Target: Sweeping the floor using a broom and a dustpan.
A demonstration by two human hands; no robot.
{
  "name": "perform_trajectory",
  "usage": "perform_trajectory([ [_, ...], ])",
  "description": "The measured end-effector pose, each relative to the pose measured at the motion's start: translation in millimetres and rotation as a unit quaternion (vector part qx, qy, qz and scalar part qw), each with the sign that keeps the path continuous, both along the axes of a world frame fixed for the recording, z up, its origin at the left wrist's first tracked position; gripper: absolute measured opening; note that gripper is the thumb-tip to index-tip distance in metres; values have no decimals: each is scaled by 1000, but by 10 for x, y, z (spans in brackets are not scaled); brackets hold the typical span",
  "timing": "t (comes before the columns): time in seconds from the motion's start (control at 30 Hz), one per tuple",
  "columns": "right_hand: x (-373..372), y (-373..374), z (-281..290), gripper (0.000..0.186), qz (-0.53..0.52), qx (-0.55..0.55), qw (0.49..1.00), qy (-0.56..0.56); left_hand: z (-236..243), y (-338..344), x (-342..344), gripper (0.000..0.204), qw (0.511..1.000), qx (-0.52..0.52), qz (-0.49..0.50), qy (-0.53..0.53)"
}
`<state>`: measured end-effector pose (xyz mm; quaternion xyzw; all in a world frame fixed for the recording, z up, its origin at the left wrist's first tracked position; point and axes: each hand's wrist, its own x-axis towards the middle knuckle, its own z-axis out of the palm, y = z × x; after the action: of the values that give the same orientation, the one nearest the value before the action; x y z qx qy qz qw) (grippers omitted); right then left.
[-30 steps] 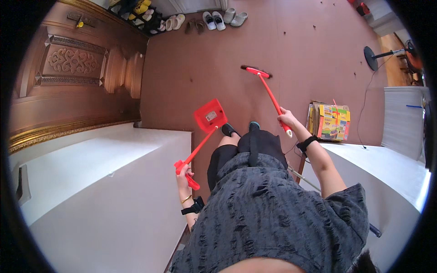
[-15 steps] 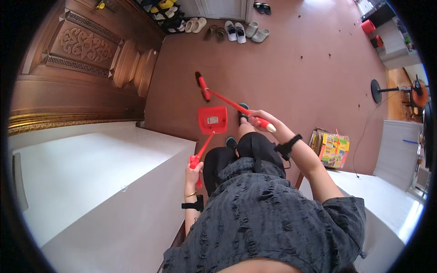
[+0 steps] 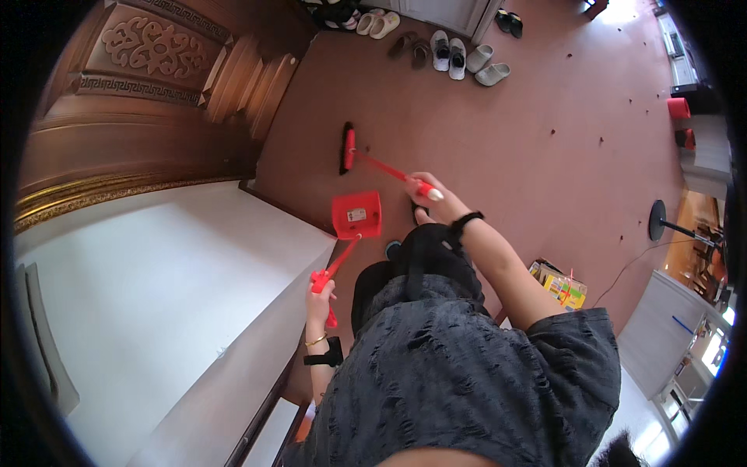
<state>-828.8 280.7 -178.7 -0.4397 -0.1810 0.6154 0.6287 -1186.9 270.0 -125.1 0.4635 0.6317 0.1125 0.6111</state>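
My left hand (image 3: 319, 300) is wrapped round the red handle of a dustpan (image 3: 356, 215). The red pan lies on the brown floor ahead of that hand, near the corner of the white cabinet. In my right hand (image 3: 428, 196) is the red, pale-tipped handle of a broom (image 3: 349, 149). Its red head with dark bristles is on the floor beyond the dustpan, a short gap apart from it. A small dark bit (image 3: 368, 148) lies just right of the broom head. My fingers are closed on both handles.
White cabinet (image 3: 156, 272) close on my left, carved wooden door (image 3: 156, 48) beyond it. Several pairs of shoes (image 3: 449, 54) line the far wall. Dark bits (image 3: 553, 131) dot the floor. At right are a yellow box (image 3: 564, 289), a standing fan's base (image 3: 657, 219) and its cable (image 3: 622, 272).
My view has turned, so the shoes and box sit farther right. The broom head has turned more upright in the picture. Both hands keep their handles.
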Motion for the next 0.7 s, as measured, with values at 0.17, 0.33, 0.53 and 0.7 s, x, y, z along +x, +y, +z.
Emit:
perform_trajectory([
  [0.17,1015,-872,-59,7,-69,-141,934,322,9,382,283,35,991,45,117,-47],
  [0.33,1703,-1624,-12,15,-183,-265,772,549,-12,755,340,33,987,5,156,-32],
  [0.53,1749,-1725,456,32,-215,-347,825,390,141,1209,515,31,976,7,208,-59],
  [0.7,1704,-1347,860,65,-143,-367,878,271,220,1635,681,32,976,17,201,-81],
])
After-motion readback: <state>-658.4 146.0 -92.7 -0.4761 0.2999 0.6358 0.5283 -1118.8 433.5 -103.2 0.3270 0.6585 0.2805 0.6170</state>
